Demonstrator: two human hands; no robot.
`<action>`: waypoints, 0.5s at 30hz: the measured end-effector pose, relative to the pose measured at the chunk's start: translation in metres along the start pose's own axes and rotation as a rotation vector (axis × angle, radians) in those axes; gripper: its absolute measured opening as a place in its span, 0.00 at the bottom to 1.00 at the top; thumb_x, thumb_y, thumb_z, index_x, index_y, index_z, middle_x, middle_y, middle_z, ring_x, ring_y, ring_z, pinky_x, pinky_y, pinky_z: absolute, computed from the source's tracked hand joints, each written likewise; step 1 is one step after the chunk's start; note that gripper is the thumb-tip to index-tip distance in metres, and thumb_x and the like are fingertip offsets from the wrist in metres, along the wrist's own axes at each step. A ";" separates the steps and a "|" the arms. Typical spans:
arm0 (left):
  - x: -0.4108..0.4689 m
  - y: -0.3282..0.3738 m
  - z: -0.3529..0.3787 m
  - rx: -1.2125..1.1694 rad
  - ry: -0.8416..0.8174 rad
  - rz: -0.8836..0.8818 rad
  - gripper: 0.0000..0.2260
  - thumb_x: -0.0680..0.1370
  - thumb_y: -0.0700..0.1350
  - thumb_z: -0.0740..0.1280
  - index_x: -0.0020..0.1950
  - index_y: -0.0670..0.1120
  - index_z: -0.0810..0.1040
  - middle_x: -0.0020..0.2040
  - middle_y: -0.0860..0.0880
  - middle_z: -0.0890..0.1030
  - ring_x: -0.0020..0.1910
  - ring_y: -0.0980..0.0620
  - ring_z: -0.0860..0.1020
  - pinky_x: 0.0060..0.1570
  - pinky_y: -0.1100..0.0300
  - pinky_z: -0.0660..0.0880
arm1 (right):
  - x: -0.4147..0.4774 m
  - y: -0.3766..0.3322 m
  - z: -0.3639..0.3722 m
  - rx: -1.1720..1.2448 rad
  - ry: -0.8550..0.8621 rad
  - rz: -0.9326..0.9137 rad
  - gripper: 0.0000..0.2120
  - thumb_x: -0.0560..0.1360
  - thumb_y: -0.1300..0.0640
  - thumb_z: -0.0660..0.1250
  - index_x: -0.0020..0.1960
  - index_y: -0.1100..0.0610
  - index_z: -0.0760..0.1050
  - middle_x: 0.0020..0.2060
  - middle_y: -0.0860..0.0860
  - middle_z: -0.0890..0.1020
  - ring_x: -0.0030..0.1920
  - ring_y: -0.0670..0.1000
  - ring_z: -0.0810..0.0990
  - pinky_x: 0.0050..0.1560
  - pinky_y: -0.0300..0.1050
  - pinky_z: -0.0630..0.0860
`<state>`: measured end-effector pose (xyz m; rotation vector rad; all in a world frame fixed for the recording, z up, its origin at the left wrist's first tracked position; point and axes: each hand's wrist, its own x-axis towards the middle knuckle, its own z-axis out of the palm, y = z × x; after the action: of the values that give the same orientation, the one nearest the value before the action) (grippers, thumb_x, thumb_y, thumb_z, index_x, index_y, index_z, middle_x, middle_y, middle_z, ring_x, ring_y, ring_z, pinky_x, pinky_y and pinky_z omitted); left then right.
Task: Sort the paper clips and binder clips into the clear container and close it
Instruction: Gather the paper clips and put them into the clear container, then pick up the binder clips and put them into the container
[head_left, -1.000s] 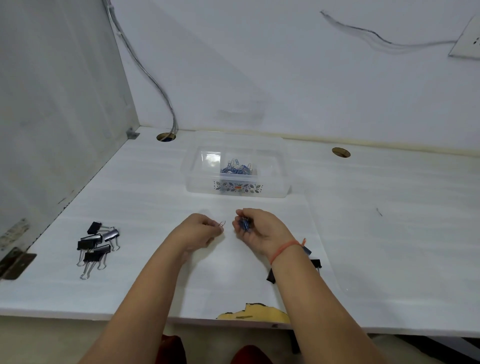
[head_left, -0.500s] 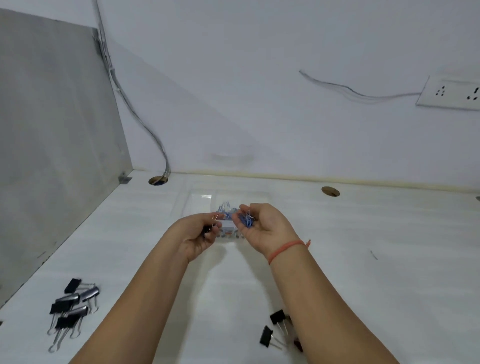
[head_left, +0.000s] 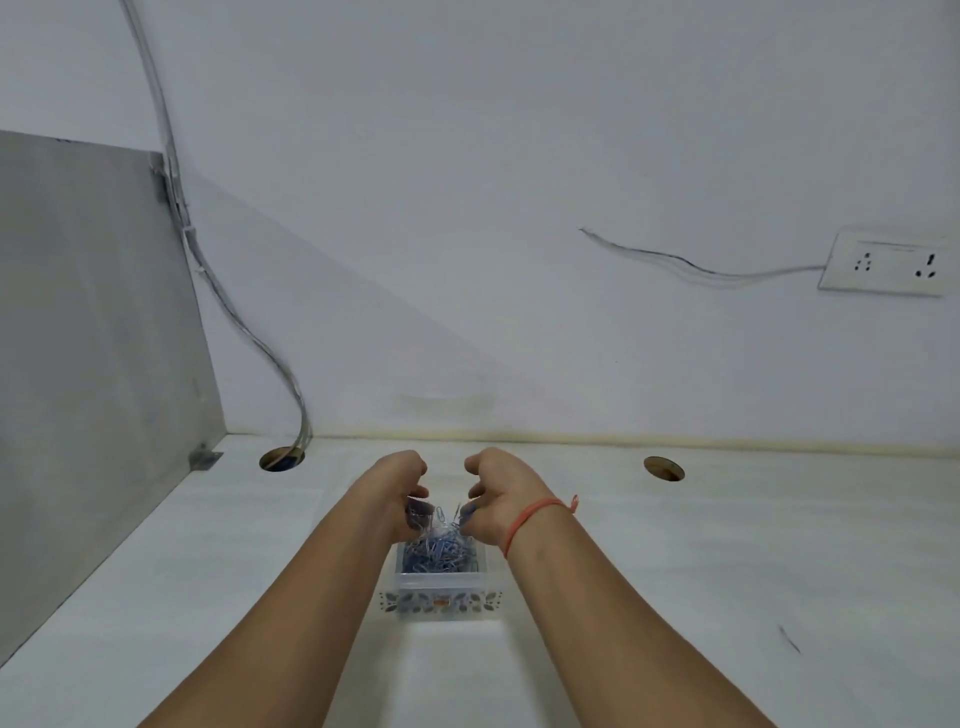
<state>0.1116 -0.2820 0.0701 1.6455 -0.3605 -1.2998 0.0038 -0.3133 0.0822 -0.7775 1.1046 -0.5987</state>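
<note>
The clear container (head_left: 440, 605), with a floral band along its front wall, stands on the white desk between my forearms. A heap of blue paper clips (head_left: 440, 555) fills the visible compartment. Both hands hover just above it. My left hand (head_left: 400, 493) is curled around a few paper clips at its fingertips. My right hand (head_left: 501, 496), with an orange thread on the wrist, has its fingers spread in a claw. Loose paper clips (head_left: 442, 515) hang in the air between the two hands. The container's left part is hidden by my left arm. No binder clips are in view.
A grey partition (head_left: 93, 338) walls the desk's left side. Two round cable holes (head_left: 280, 459) (head_left: 663, 468) sit near the back wall, with a cable rising from the left one. A socket plate (head_left: 883, 265) is on the wall at right.
Both hands moved forward from the desk's front to above the container. The right hand's fingers opened and clips are dropping. The view tilted up, so the binder clips left the frame.
</note>
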 end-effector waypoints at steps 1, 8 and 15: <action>0.001 0.000 0.000 0.057 -0.015 -0.007 0.14 0.80 0.46 0.56 0.54 0.34 0.69 0.42 0.38 0.73 0.37 0.45 0.68 0.39 0.53 0.67 | 0.001 0.000 -0.001 -0.021 0.002 0.019 0.23 0.78 0.59 0.57 0.70 0.69 0.59 0.64 0.65 0.68 0.58 0.62 0.73 0.57 0.52 0.73; -0.010 -0.006 0.002 0.277 0.070 0.041 0.13 0.80 0.42 0.54 0.42 0.36 0.73 0.38 0.41 0.71 0.34 0.48 0.67 0.33 0.58 0.66 | -0.007 0.010 -0.012 -0.039 -0.015 -0.026 0.13 0.77 0.63 0.56 0.62 0.62 0.67 0.43 0.56 0.70 0.62 0.59 0.73 0.71 0.54 0.66; -0.055 -0.030 0.000 0.103 0.199 0.336 0.07 0.74 0.32 0.64 0.35 0.37 0.74 0.36 0.40 0.77 0.33 0.45 0.74 0.41 0.55 0.76 | -0.051 0.026 -0.029 0.094 0.082 -0.143 0.10 0.77 0.71 0.53 0.47 0.70 0.74 0.32 0.56 0.69 0.31 0.51 0.69 0.61 0.51 0.77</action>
<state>0.0805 -0.2276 0.0776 1.6969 -0.5624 -0.8727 -0.0395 -0.2660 0.0831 -0.7599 1.0932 -0.8042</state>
